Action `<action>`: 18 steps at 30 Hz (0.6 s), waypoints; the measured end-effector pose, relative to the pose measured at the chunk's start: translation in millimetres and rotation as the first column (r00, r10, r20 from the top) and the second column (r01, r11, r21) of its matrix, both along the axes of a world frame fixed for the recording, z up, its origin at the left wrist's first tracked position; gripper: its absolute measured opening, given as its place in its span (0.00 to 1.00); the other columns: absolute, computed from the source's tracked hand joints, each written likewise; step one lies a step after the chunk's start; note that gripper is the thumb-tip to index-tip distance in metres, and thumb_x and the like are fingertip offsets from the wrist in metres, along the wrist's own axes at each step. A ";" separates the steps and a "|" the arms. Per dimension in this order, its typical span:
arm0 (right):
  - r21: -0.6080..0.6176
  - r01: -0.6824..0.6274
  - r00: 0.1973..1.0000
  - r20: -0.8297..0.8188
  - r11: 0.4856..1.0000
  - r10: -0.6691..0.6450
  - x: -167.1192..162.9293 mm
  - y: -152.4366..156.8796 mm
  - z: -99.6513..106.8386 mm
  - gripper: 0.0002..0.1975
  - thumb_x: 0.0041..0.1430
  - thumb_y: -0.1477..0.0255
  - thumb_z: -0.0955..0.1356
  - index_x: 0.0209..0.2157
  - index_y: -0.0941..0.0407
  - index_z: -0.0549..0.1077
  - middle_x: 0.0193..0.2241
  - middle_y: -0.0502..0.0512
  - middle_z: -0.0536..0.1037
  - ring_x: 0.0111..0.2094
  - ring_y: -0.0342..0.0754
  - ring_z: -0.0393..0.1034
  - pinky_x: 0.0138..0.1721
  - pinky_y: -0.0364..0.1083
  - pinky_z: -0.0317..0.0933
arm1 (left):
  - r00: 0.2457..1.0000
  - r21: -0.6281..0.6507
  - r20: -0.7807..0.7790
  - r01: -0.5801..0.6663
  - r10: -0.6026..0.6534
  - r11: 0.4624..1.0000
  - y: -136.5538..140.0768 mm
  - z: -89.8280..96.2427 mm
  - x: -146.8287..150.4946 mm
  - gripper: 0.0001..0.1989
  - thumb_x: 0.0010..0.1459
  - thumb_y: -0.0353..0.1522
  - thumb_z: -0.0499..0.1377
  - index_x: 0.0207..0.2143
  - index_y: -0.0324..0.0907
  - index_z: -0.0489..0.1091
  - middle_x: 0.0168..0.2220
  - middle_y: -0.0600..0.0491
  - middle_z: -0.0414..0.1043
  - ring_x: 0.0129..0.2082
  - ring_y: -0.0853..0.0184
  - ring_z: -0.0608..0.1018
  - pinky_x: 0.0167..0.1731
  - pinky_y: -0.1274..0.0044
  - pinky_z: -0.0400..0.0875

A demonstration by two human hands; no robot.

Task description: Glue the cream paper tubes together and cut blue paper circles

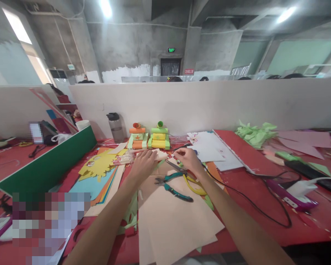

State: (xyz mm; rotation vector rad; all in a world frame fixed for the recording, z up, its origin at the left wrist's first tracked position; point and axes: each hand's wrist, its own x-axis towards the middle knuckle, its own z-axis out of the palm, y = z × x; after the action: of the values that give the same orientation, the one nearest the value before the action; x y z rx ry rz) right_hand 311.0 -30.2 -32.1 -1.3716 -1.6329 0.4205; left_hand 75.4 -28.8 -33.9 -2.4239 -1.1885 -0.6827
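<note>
Near the middle of the table my left hand (145, 162) presses with curled fingers on a cream piece of paper (161, 156), which looks rolled or folded. To its right my right hand (187, 157) is closed in a pinch; whatever sits between thumb and finger is too small to make out. Just below the right hand lie scissors (192, 184) with yellow handles. Teal-handled pliers (177, 192) rest with jaws apart on large beige paper sheets (179, 228). Behind the hands stand two paper tank models, one orange (138, 137) and one green and yellow (159, 137).
Yellow cut paper (98, 164) and coloured sheets (85, 186) lie left, beside a leaning green board (52, 158). A bottle (115, 129) stands by the partition (198, 106). White sheets (209, 149), crumpled green paper (255, 133), a black cable (244, 197) and a purple power strip (294, 198) are right.
</note>
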 end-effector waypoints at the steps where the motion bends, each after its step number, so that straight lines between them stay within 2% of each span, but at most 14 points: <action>1: 0.003 0.001 1.000 -0.001 1.000 -0.001 2.9 0.8 0.8 0.11 0.57 0.65 0.68 0.29 0.57 0.79 0.25 0.54 0.82 0.25 0.49 0.76 0.26 0.44 0.66 | 1.000 -0.001 -0.002 -0.003 0.003 1.000 0.6 0.4 -1.0 0.12 0.68 0.34 0.53 0.52 0.42 0.66 0.46 0.44 0.75 0.49 0.55 0.75 0.49 0.65 0.68; 5: 0.027 -0.026 1.000 0.004 0.999 0.026 7.9 -0.1 6.5 0.11 0.58 0.64 0.68 0.32 0.56 0.80 0.31 0.56 0.84 0.32 0.51 0.78 0.33 0.45 0.69 | 0.999 -0.028 -0.033 -0.002 0.001 1.000 2.7 1.3 -4.7 0.08 0.67 0.32 0.54 0.46 0.43 0.68 0.46 0.45 0.75 0.50 0.56 0.75 0.50 0.65 0.68; 12: -0.077 -0.131 0.991 -0.017 0.988 0.130 2.3 -9.7 14.2 0.09 0.55 0.66 0.71 0.30 0.57 0.80 0.26 0.54 0.82 0.25 0.48 0.74 0.27 0.43 0.65 | 1.000 -0.075 -0.013 0.008 -0.009 0.997 2.2 4.3 -7.8 0.07 0.68 0.32 0.53 0.45 0.42 0.69 0.46 0.46 0.74 0.49 0.57 0.76 0.48 0.66 0.69; 18: 0.058 -0.121 0.991 0.058 0.991 0.118 -2.0 -10.7 14.0 0.16 0.63 0.62 0.65 0.25 0.56 0.75 0.23 0.52 0.78 0.25 0.47 0.71 0.28 0.43 0.61 | 1.000 -0.086 0.006 0.000 0.001 0.996 1.6 6.1 -8.8 0.07 0.67 0.33 0.54 0.45 0.43 0.70 0.45 0.46 0.75 0.48 0.58 0.76 0.47 0.68 0.70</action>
State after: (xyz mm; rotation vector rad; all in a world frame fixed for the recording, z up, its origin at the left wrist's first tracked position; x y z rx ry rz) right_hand 309.0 -40.8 -18.1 -1.2531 -1.7646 0.4025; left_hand 66.6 -27.3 -27.8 -2.4935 -1.2451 -0.6512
